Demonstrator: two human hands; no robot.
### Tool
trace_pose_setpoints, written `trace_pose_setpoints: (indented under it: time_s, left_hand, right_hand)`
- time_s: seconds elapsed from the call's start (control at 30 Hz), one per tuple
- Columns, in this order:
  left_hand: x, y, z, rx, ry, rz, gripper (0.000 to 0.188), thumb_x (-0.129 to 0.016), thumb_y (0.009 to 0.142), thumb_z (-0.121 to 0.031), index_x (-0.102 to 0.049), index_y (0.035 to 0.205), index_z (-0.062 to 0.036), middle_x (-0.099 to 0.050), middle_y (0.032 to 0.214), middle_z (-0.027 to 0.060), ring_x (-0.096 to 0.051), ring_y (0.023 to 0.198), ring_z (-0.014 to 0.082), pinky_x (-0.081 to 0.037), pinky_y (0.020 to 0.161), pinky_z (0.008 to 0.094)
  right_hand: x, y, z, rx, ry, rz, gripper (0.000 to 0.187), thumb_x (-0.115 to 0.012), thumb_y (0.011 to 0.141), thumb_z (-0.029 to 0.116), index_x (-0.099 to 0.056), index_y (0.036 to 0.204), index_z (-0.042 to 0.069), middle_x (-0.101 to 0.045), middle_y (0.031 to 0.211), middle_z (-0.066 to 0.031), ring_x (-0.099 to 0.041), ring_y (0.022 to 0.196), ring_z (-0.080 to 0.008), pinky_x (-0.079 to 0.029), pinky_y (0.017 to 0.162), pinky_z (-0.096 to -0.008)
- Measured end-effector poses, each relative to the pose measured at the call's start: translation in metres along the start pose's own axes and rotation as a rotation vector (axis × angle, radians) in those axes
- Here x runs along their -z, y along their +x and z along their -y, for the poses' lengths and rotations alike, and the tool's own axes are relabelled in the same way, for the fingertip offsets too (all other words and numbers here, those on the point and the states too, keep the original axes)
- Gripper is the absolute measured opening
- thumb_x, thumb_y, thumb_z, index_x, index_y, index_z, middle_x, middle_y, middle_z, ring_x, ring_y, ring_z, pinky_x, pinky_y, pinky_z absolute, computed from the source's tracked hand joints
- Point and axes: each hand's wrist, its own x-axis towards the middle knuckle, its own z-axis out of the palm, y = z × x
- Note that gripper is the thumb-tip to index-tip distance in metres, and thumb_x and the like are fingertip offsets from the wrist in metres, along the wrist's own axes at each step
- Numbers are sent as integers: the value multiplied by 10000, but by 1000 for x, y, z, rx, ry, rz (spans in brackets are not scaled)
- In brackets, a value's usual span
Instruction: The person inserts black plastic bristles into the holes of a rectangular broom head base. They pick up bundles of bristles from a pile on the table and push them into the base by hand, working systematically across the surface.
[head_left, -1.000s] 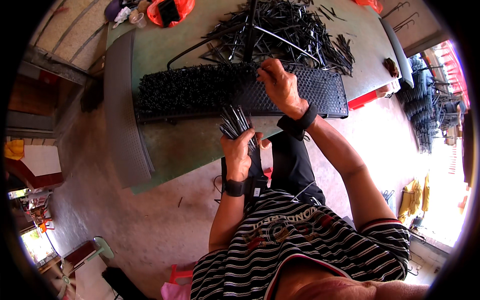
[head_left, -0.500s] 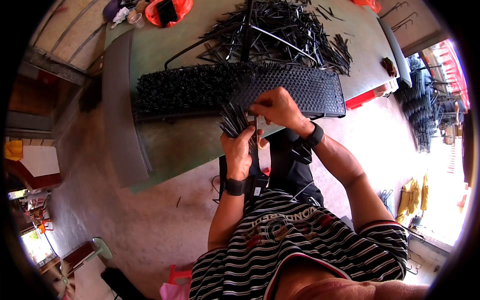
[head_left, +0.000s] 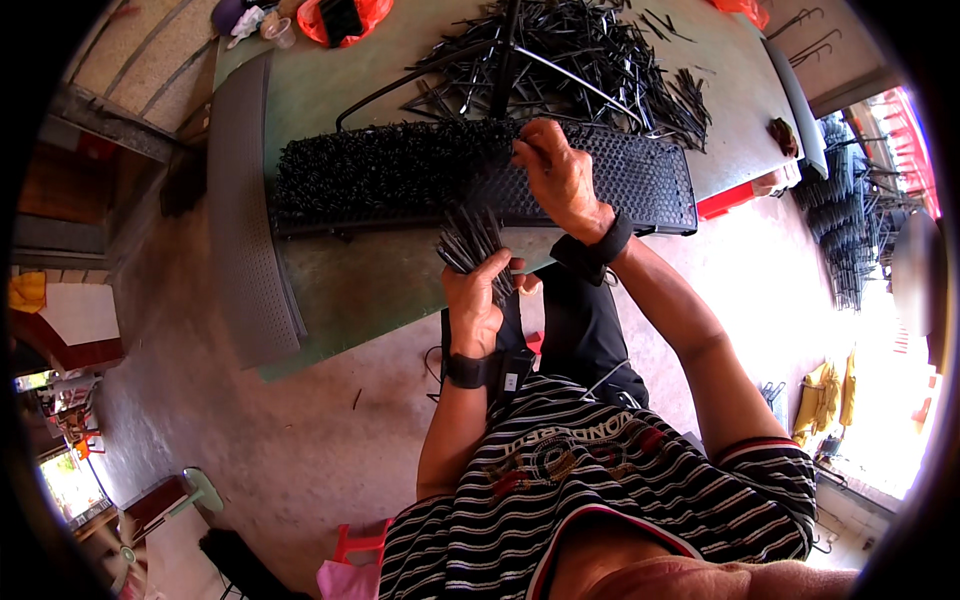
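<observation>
A bundle of thin black strips (head_left: 466, 240) stands fanned out in my left hand (head_left: 475, 300), whose fingers are closed round its lower end. Above and to the right, my right hand (head_left: 562, 180) is over a long black perforated panel (head_left: 645, 180). Its thumb and fingers are pinched together near the panel's far edge; what lies between them, if anything, is too small to make out. The left part of the panel is thick with black bristle-like tufts (head_left: 370, 175). Bare rows of holes show on its right part. Both wrists wear black bands.
Behind the panel lies a large heap of loose black strips (head_left: 590, 65), with a black metal rod frame (head_left: 508, 60) in front. A grey perforated sheet (head_left: 240, 220) covers the green table's (head_left: 330, 300) left edge. Red plastic bags sit at the back.
My right hand has moved up and away from the left-hand bundle to the panel's far side. My left hand stays nearly in place, still holding the strips.
</observation>
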Motion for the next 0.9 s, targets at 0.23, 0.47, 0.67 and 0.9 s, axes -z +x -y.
trace_pose_setpoints:
  time_s: [0.23,0.47,0.67,0.9]
  left_hand:
    - [11,-1,5,-16,-44,-20,188,-655,772,-5,-599,951,-10,-645,844,98,-646,676,254,-519,532,366]
    - [2,2,5,-94,50,25,325,-685,734,37,-570,1030,-31,-628,849,85,-624,640,210,-491,509,299]
    - [12,9,13,7,124,139,304,-650,823,-112,-570,1115,-77,-649,955,58,-622,765,172,-498,608,290]
    - [-7,10,17,-50,231,149,348,-671,800,-139,-560,1122,-68,-621,986,61,-608,775,170,-486,606,297]
  right_hand:
    - [7,8,13,192,-362,205,94,-631,788,73,-615,869,30,-591,737,-116,-593,617,-332,-471,536,-371]
    - [29,-12,25,-134,-87,425,186,-653,762,197,-659,749,12,-632,675,-149,-622,618,-298,-502,577,-361]
    - [24,-38,19,-305,275,241,158,-677,651,143,-674,716,-1,-643,652,-139,-644,613,-237,-505,569,-332]
    - [26,-47,12,-227,190,203,143,-585,700,87,-638,767,-29,-617,688,-176,-616,657,-320,-483,591,-368]
